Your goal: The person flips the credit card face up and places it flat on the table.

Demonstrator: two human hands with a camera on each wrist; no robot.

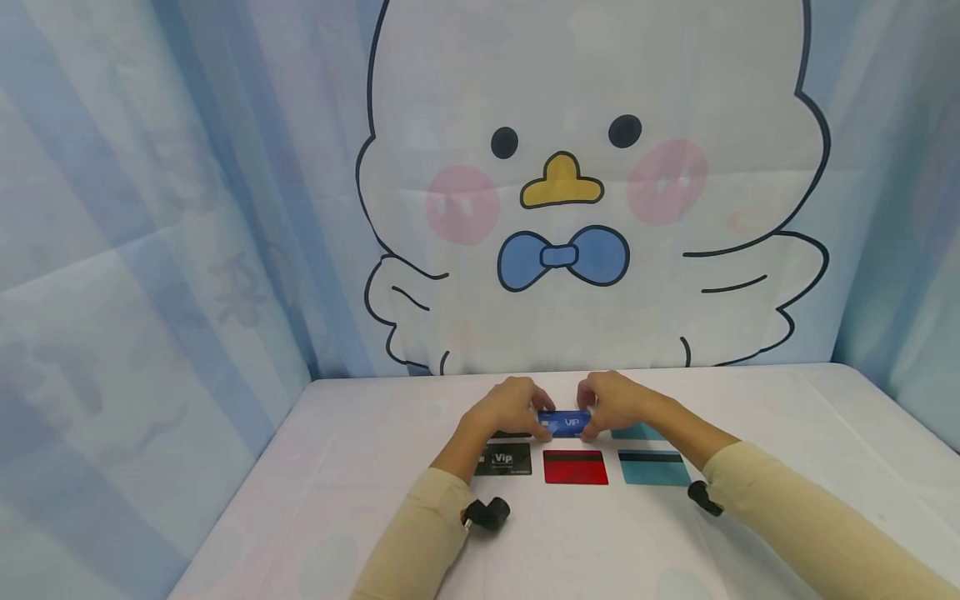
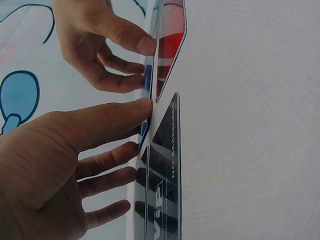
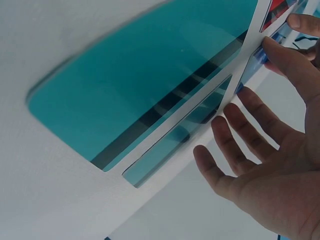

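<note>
A blue VIP card (image 1: 566,423) is between my two hands at the middle of the back row of cards. Its left end is pinched by the thumb and finger of my left hand (image 1: 512,406). My right hand (image 1: 617,402) pinches the opposite end the same way. Just in front lies a red card (image 1: 575,467) with a dark stripe. Both wrist views show the blue card nearly edge-on, partly hidden by fingers. The left hand's other fingers spread over a dark card at the back left.
A black Vip card (image 1: 506,459) lies at the front left, a striped teal card (image 1: 654,468) at the front right. Another teal card (image 1: 636,432) sits behind it, partly under the right hand. The white table (image 1: 570,550) ends at a curtain (image 1: 480,333) printed with a cartoon bird.
</note>
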